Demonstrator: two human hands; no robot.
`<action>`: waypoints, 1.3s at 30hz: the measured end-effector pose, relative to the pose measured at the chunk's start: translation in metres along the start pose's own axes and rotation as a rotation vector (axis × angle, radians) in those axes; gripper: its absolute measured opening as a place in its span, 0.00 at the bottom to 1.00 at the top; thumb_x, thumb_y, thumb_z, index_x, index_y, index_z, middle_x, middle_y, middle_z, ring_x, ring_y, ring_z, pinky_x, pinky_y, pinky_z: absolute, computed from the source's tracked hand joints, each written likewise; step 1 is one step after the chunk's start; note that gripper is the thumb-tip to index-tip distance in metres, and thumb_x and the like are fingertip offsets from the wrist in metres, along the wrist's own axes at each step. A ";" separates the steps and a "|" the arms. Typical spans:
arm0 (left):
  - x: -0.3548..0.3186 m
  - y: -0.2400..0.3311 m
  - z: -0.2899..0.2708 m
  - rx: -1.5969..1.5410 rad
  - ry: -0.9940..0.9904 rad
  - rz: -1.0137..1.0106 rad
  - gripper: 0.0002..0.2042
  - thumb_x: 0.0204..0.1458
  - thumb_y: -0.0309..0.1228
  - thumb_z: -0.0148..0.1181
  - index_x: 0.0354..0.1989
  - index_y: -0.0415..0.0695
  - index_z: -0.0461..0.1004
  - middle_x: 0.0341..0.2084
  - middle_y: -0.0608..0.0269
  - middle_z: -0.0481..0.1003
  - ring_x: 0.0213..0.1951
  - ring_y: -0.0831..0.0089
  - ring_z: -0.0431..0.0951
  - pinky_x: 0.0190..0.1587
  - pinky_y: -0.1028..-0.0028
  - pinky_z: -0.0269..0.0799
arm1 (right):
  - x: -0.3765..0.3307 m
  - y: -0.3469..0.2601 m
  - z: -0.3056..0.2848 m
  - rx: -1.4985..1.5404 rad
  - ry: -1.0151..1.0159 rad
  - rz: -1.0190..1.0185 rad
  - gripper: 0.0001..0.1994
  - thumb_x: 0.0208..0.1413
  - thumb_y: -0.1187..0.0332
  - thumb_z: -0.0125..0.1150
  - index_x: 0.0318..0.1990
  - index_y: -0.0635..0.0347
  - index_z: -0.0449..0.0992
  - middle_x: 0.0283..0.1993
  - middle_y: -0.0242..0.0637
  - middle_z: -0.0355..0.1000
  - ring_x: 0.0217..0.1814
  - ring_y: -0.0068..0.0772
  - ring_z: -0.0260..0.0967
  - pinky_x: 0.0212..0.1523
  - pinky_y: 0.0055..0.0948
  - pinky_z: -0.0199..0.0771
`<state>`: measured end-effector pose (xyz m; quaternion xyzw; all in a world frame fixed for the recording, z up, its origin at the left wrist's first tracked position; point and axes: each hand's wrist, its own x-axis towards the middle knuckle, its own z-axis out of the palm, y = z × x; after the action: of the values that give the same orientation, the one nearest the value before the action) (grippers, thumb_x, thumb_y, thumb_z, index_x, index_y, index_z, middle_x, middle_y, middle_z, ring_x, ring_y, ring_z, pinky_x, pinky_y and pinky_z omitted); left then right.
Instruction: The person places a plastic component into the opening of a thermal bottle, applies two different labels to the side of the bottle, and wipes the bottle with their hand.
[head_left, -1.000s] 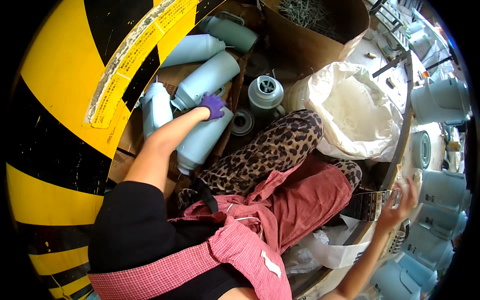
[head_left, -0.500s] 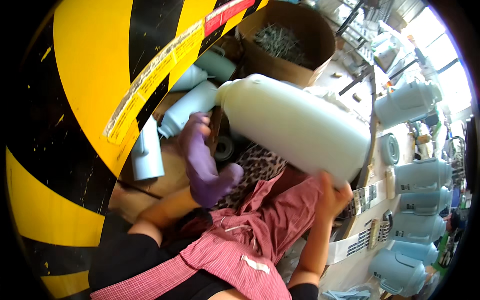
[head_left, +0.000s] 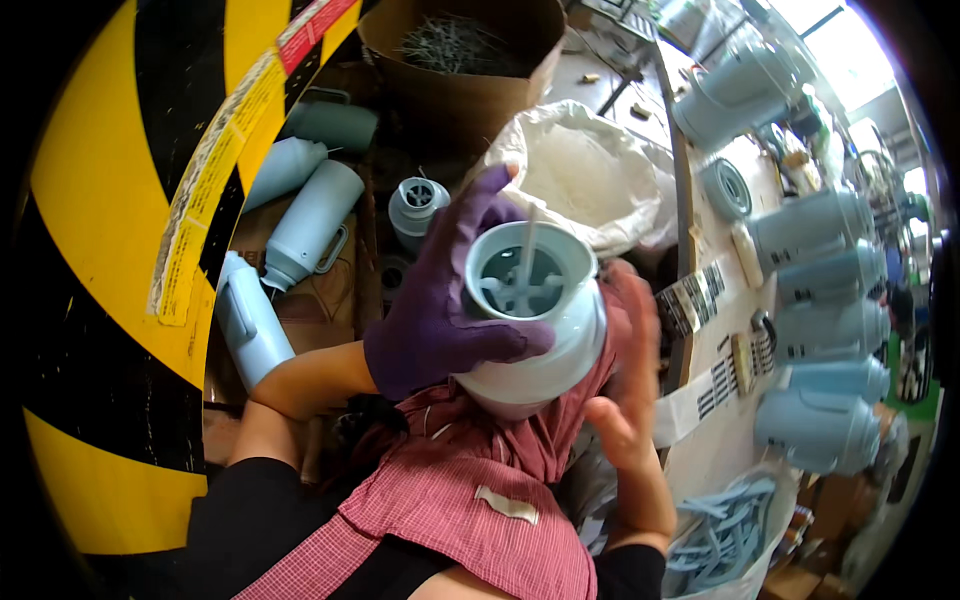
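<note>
A pale blue plastic flask casing [head_left: 548, 350] stands upright over my lap, its round mouth toward me. A spoked piece with a thin upright stem [head_left: 526, 262] sits inside that mouth. My left hand [head_left: 430, 310], in a purple glove, is around the left side of the neck with the thumb across its front. On the casing's right side is my bare right hand [head_left: 630, 370], smeared by motion, with thumb and fingers apart. Whether its fingers touch the casing I cannot tell.
A yellow-and-black striped machine part [head_left: 110, 340] fills the left. Behind it lie several loose casings [head_left: 315, 220]. A white sack [head_left: 590, 165] and a brown drum of thin offcuts [head_left: 470, 85] stand ahead. Several handled flasks [head_left: 815, 425] line the right bench, above a bag of blue strips [head_left: 725, 540].
The casing has turned from lying sideways to upright, mouth up. My left hand has come onto its neck; my right hand has left its base. The view has shifted, bringing the sack into sight.
</note>
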<state>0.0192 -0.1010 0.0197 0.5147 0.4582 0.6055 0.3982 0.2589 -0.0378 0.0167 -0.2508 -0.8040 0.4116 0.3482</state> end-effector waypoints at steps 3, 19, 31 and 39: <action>0.017 -0.003 -0.016 0.213 -0.509 0.298 0.60 0.42 0.39 0.80 0.78 0.39 0.39 0.69 0.51 0.58 0.65 0.61 0.64 0.70 0.60 0.55 | 0.004 0.036 0.002 0.163 0.050 0.030 0.47 0.59 0.38 0.58 0.72 0.73 0.58 0.74 0.54 0.57 0.77 0.51 0.53 0.75 0.46 0.49; 0.051 -0.024 0.012 0.085 -0.700 0.439 0.61 0.36 0.39 0.83 0.76 0.35 0.45 0.66 0.48 0.64 0.67 0.57 0.67 0.70 0.59 0.61 | 0.038 -0.032 -0.013 -0.645 -0.246 -0.704 0.14 0.54 0.58 0.69 0.37 0.61 0.80 0.37 0.34 0.73 0.38 0.33 0.75 0.52 0.38 0.78; 0.088 0.018 0.001 0.241 -0.412 0.552 0.62 0.34 0.40 0.85 0.77 0.42 0.48 0.55 0.48 0.74 0.54 0.52 0.75 0.61 0.56 0.68 | 0.114 -0.026 -0.050 -0.842 0.362 -0.752 0.24 0.67 0.45 0.54 0.47 0.59 0.80 0.55 0.42 0.77 0.68 0.56 0.66 0.66 0.51 0.63; 0.288 -0.005 -0.118 0.704 0.653 1.191 0.44 0.36 0.44 0.84 0.61 0.39 0.67 0.56 0.51 0.73 0.59 0.60 0.74 0.62 0.61 0.70 | 0.097 0.030 -0.036 -0.761 0.303 -0.433 0.08 0.58 0.71 0.63 0.44 0.59 0.81 0.54 0.42 0.75 0.63 0.50 0.64 0.65 0.43 0.60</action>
<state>-0.1418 0.1583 0.0835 0.5660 0.3638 0.6578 -0.3386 0.2284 0.0629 0.0412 -0.2446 -0.8718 -0.0363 0.4229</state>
